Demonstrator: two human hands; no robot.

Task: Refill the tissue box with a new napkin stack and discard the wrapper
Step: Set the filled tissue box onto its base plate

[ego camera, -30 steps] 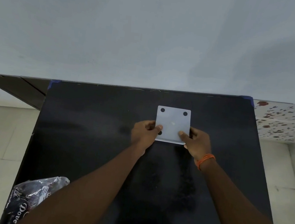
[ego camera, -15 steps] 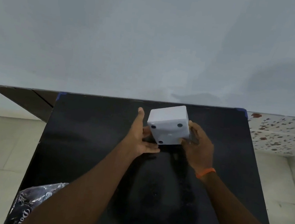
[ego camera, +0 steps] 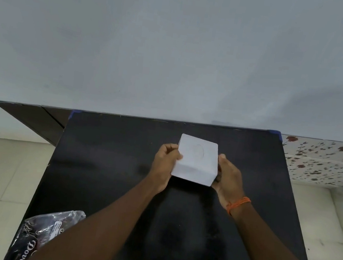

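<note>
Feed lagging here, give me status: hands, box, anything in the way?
Left hand and right hand grip white tissue box by its sides, oval opening up. Wrapper at table's near-left corner. Nothing obstructing.

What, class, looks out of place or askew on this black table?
Little stands out. The crumpled wrapper lies at the near left corner of the black table, overhanging its edge, not yet discarded. The white tissue box sits slightly skewed to the table's edges, held between the left hand and right hand.
</note>
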